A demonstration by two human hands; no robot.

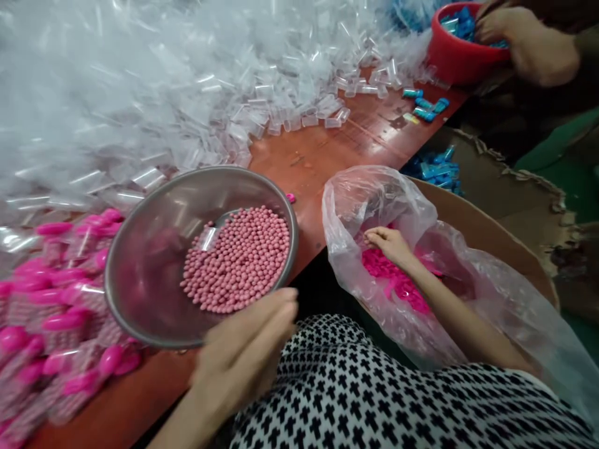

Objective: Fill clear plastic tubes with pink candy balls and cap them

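My left hand [250, 343] is blurred at the near rim of a steel bowl [150, 249]; its fingers point right, stretched out, and nothing shows in them. Small pink beads [238, 259] lie heaped in the bowl, with a clear plastic tube [208, 238] on them. Over to the right, my right hand [390, 245] is inside a clear plastic bag [346, 262], above bright pink caps [397, 287]. Its thumb and fingers are drawn together, and I cannot make out whether something small is between them.
Clear plastic tubes [281, 106] pile high across the table [304, 159]. Pink-capped, bead-filled tubes [60, 299] heap at the left. Blue-capped tubes [425, 107] lie near a red tub [456, 59], where another person's hand [533, 47] reaches in. A cardboard container [491, 240] surrounds the bag.
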